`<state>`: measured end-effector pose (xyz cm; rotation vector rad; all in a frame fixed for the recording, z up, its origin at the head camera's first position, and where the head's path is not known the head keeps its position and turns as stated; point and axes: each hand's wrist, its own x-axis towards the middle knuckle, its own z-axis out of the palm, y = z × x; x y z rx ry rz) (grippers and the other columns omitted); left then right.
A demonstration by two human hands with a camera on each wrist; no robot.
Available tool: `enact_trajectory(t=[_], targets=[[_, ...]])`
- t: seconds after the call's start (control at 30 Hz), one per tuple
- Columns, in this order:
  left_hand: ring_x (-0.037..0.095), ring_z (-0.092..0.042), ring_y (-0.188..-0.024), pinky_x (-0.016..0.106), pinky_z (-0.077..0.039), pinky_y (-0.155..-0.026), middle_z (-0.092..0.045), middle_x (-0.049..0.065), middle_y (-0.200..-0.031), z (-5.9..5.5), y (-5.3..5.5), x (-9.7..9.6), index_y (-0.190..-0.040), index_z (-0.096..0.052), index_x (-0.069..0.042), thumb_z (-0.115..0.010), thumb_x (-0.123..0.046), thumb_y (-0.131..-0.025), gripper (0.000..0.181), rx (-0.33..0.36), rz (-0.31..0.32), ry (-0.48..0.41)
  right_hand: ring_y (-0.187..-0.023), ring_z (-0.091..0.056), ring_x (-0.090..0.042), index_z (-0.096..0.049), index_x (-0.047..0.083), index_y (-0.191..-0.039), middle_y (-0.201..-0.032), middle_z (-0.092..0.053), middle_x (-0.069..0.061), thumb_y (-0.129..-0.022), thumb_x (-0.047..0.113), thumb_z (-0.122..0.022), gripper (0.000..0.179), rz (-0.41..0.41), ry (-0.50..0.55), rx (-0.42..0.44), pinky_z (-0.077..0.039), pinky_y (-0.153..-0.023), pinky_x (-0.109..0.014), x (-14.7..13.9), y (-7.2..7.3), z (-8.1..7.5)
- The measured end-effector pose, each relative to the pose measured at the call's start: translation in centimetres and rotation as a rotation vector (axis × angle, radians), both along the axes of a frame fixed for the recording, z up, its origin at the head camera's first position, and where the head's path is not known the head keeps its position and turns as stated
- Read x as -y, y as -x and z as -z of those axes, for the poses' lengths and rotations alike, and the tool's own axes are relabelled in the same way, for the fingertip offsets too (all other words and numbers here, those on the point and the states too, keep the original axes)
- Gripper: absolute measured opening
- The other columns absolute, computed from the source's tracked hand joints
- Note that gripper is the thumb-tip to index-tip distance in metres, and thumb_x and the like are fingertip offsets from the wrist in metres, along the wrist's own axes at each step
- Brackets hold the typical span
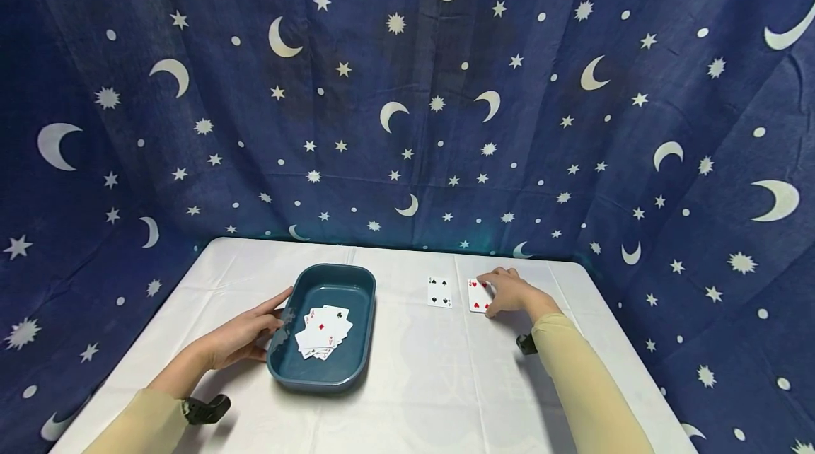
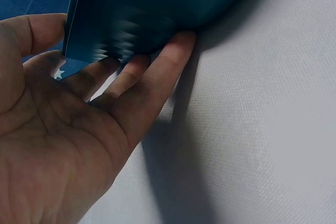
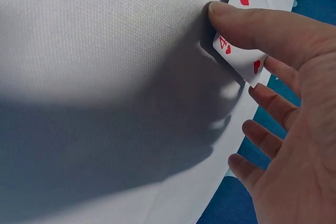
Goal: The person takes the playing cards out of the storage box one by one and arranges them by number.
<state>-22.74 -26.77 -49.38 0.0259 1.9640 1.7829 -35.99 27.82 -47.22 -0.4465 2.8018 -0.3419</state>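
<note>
On the left of the white table, a dark blue-green rectangular tray (image 1: 366,341) holds a loose pile of playing cards (image 1: 325,330), an ace of diamonds on top. My left hand (image 1: 248,334) rests its fairly straight fingers (image 2: 173,51) against the tray's outer left wall. Over to the right, my right hand (image 1: 512,295) pinches a four of hearts (image 1: 476,296) between thumb and index finger, at the card's near and far edges. The other fingers of that hand (image 3: 262,140) spread apart in the right wrist view. A four of spades (image 1: 440,292) lies face up just left of the hearts card.
A white cloth covers the table (image 1: 407,397), its far edge close to a dark blue curtain (image 1: 407,121) with moons and stars. Black wrist straps with camera mounts (image 1: 206,409) sit on both forearms.
</note>
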Motion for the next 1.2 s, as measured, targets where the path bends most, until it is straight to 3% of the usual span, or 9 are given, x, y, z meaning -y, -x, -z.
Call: enact_trajectory(t=[0.2,0.43,0.77,1.2], targets=[[0.033,-0.048,-0.122,0.051,-0.055,-0.081,-0.026,0.025,-0.156,-0.09,-0.06,-0.08,-0.166,-0.011,-0.032,-0.049,-0.014,-0.101,0.077,-0.001,0.006,0.008,-0.132,-0.035,-0.039,-0.053,0.015,-0.150,-0.149,-0.043,-0.017,-0.072,0.022,-0.090,0.086,0.002,-0.006,0.021,-0.039,-0.103,-0.061,0.09,0.12,0.06],[0.033,-0.048,-0.122,0.051,-0.055,-0.080,-0.020,0.026,-0.160,-0.14,-0.14,-0.09,-0.166,-0.009,-0.031,-0.047,-0.014,-0.102,0.076,-0.003,0.017,0.000,-0.132,-0.035,-0.040,-0.053,0.015,-0.150,-0.150,-0.042,-0.017,-0.072,0.019,-0.088,0.085,-0.001,-0.016,0.030,-0.039,-0.102,-0.061,0.22,0.27,0.15],[0.030,-0.052,-0.118,0.053,-0.056,-0.081,-0.033,0.027,-0.152,-0.07,-0.18,0.06,-0.166,-0.007,-0.029,-0.048,-0.013,-0.102,0.077,-0.019,0.036,-0.017,-0.132,-0.035,-0.040,-0.054,0.014,-0.149,-0.150,-0.041,-0.018,-0.071,0.018,-0.087,0.085,0.001,-0.015,0.033,-0.038,-0.102,-0.062,0.36,0.39,0.21],[0.029,-0.055,-0.114,0.052,-0.056,-0.081,-0.031,0.028,-0.154,-0.28,-0.22,0.12,-0.166,-0.007,-0.027,-0.048,-0.012,-0.101,0.078,-0.021,0.037,-0.027,-0.132,-0.034,-0.040,-0.052,0.015,-0.151,-0.149,-0.042,-0.017,-0.072,0.018,-0.084,0.085,0.008,-0.037,0.040,-0.037,-0.102,-0.062,0.54,0.48,0.38]])
